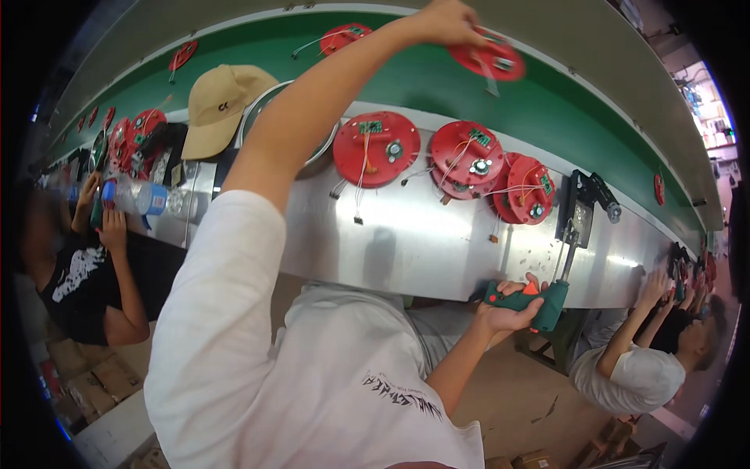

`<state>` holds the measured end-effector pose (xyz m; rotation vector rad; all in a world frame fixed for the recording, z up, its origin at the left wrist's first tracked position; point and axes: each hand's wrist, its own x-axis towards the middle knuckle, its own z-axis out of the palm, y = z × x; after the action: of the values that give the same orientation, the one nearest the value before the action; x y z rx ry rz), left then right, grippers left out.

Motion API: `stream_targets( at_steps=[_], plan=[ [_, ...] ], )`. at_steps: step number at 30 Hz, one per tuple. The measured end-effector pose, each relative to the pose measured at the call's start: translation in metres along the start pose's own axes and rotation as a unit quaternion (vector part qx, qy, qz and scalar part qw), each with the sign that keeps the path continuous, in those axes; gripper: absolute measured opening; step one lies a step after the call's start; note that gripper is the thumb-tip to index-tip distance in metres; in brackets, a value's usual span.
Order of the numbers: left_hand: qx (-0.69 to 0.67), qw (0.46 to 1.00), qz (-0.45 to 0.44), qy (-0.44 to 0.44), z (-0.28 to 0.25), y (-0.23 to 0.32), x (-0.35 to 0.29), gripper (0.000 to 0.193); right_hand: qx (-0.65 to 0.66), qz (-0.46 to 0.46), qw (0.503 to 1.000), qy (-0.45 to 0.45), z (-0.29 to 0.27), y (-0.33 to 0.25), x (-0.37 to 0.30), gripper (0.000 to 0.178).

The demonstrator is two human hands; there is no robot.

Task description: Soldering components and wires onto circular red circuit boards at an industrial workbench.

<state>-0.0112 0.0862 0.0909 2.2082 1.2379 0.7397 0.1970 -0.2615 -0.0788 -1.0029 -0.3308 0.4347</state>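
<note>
Holding a red disc (pixel 495 62) by its edge, the fingers of the left hand (pixel 448 23) were seen in the head view above the green strip (pixel 566 113), closed in what was taken to be a pinch, though blur hid the exact contact. The disc was held just to the right of and below those fingers, its wires (pixel 490 83) trailing toward the metal bench (pixel 351 250); whether the strip was touched could not be told. Well below the left fingers, a green tool (pixel 551 306) was gripped by the right hand (pixel 514 309), its fingers wrapped about the handle near the red trigger (pixel 531 288). Between the two hands lay one pile of red discs (pixel 461 166) and a second pile (pixel 525 205); a lone red disc (pixel 376 150) was set below and left of the left fingers. The step in hand was judged to be one disc's handling at the strip, laid down or picked up being undeterminable. For the next move, a steady pinch was judged to be needed, with wires unsnagged and the tool clear of the piles.
</note>
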Motion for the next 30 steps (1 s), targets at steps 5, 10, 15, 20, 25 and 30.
stream_targets(
  at_steps=[5, 10, 15, 20, 25, 30],
  plan=[
    [-0.032, 0.938, 0.305, -0.160, 0.028, 0.054, -0.163, 0.041, 0.020, 0.037, 0.999, -0.027, 0.000, -0.003, -0.003, 0.045],
    [0.124, 0.951, 0.283, -0.016, 0.081, 0.012, -0.261, 0.028, -0.008, 0.059, 0.997, -0.048, 0.004, -0.004, -0.002, 0.046],
    [0.094, 0.982, 0.087, 0.140, 0.018, -0.038, -0.281, 0.023, -0.023, 0.065, 0.995, -0.075, -0.007, -0.006, 0.001, 0.045],
    [0.329, 0.932, -0.120, 0.096, -0.016, -0.124, -0.278, 0.018, 0.028, 0.091, 0.986, -0.135, -0.014, -0.005, 0.008, 0.039],
    [0.333, 0.930, -0.138, 0.066, -0.020, -0.136, -0.269, 0.024, 0.414, 0.272, 0.820, -0.286, -0.033, -0.021, 0.027, 0.038],
    [0.239, 0.961, -0.041, 0.132, -0.032, -0.146, -0.274, 0.022, 0.361, 0.232, 0.853, -0.296, -0.035, -0.049, 0.018, 0.038]
  ],
)
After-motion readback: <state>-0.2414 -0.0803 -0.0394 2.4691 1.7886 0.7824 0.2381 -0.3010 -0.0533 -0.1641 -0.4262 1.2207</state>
